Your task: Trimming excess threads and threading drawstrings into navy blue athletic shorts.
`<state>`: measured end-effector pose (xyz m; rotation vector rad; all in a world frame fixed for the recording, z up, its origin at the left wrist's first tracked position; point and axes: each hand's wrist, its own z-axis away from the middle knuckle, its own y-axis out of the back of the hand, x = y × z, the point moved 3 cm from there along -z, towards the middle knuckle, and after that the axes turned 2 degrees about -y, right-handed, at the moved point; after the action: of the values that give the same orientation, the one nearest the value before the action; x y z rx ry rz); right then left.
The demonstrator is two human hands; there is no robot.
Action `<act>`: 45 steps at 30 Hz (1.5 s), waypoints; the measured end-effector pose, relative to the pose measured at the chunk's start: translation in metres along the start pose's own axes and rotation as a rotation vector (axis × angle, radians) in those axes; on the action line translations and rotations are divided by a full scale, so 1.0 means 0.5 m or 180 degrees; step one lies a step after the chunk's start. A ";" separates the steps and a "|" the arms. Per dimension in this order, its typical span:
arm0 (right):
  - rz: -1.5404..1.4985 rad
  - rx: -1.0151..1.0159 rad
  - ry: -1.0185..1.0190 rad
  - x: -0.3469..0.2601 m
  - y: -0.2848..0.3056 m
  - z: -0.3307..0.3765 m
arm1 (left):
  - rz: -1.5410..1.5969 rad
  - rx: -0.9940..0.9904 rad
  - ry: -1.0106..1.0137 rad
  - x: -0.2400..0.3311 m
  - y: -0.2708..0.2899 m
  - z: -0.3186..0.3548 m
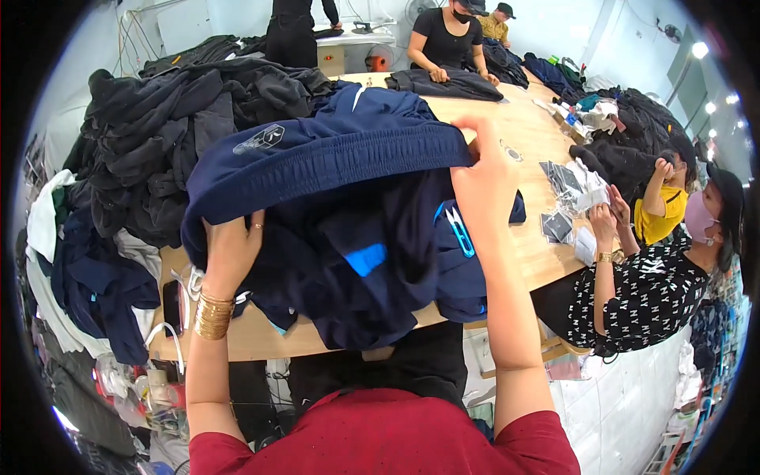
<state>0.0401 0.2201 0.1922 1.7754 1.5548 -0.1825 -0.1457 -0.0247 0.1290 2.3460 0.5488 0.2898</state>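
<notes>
Navy elastic-waist pants (332, 158) are stretched open between my two hands, above the table's near edge. Their gathered waistband faces me, and the legs bunch below, so their length is hidden. My left hand (231, 252) reaches inside the left end of the waistband and holds it; most of its fingers are covered by cloth. At the opposite end, my right hand (483, 162) pinches the waistband between thumb and fingers. A bright blue patch (366, 259) shows inside the dark folds. Light-blue thread snips (459, 233) lie on navy cloth beside my right forearm.
A tall heap of black garments (158, 134) stands at the left, with navy and white clothes (99, 273) nearer. A phone (173, 307) lies by my left wrist. Small packets and tags (564, 202) lie on the wooden table (518, 253) near a seated co-worker (633, 277). Others work beyond.
</notes>
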 end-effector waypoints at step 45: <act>-0.0209 -0.0494 0.0470 0.023 0.099 -0.009 | 0.0320 -0.3010 -0.0768 -0.076 0.083 -0.013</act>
<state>0.0858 0.2334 0.2104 1.6486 1.6851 0.0380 -0.1692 -0.0659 0.1600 1.4553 0.1136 0.2346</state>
